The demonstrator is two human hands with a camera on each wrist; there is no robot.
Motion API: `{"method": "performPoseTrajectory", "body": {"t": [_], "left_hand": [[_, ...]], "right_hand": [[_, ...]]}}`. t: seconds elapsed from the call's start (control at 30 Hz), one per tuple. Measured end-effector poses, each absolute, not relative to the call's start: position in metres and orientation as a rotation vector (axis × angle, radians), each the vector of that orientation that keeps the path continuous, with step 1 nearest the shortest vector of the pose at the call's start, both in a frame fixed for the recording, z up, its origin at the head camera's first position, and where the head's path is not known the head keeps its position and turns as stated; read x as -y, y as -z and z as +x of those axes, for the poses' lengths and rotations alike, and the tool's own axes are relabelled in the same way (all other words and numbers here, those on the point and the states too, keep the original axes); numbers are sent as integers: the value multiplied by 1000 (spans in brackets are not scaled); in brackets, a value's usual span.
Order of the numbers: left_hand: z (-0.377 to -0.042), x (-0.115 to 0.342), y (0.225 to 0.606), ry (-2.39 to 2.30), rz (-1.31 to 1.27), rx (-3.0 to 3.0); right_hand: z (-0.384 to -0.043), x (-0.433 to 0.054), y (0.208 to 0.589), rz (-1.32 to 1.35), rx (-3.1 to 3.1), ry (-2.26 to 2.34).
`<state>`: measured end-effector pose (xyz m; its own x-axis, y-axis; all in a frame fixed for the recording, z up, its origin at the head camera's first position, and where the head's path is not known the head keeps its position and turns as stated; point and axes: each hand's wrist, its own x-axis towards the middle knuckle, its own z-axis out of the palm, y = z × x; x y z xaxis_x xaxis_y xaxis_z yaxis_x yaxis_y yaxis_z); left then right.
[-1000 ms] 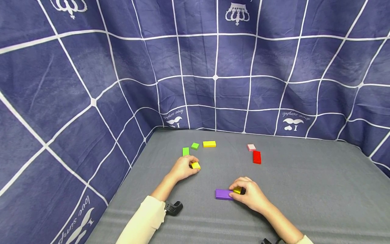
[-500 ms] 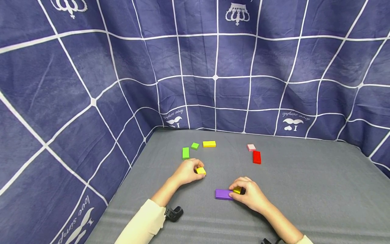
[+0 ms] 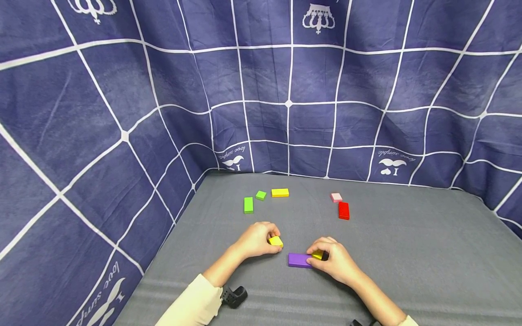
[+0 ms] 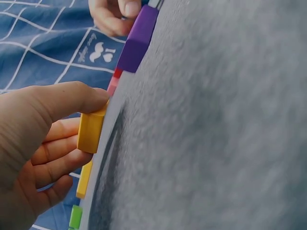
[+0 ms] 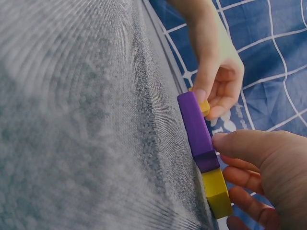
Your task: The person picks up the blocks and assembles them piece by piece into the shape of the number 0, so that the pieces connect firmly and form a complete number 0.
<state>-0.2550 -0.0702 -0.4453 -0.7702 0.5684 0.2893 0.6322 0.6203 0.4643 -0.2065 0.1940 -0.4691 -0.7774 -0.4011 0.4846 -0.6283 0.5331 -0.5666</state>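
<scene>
My left hand [image 3: 253, 241] pinches a small yellow block [image 3: 276, 241] between thumb and fingers, just left of a long purple block [image 3: 299, 260]. In the left wrist view, that yellow block [image 4: 90, 132] shows its side, thumb on top. My right hand [image 3: 335, 259] holds the right end of the purple block, thumb on the near side and a finger on the far side. Another yellow block [image 5: 217, 192] adjoins the purple block's right end, beneath my right palm. The head view shows only part of it.
At the back left lie a green oblong block [image 3: 248, 205], a small green block [image 3: 261, 195] and a yellow oblong block [image 3: 280, 193]. A pink block [image 3: 336, 197] and a red block [image 3: 344, 210] lie back right. A blue checked curtain [image 3: 310, 122] rises behind the grey tabletop [image 3: 416, 244].
My left hand has carried the small yellow block to the right and nearer me, close to the purple block's left end. My right hand and the purple block have stayed in place.
</scene>
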Motion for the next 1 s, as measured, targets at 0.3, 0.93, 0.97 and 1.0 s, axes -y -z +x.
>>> {"method": "performPoseTrajectory", "body": {"t": [0.3, 0.93, 0.97, 1.0], "left_hand": [[-247, 62, 447, 808, -1038, 2746], [-242, 56, 451, 806, -1026, 2773], [-242, 56, 452, 806, -1024, 2772], [-242, 56, 452, 806, -1022, 2771]], "right_hand": [[-206, -194, 469, 844, 2497, -1090], [-208, -194, 470, 847, 2498, -1096], [-208, -194, 470, 844, 2501, -1098], [-208, -194, 470, 842, 2503, -1100]]}}
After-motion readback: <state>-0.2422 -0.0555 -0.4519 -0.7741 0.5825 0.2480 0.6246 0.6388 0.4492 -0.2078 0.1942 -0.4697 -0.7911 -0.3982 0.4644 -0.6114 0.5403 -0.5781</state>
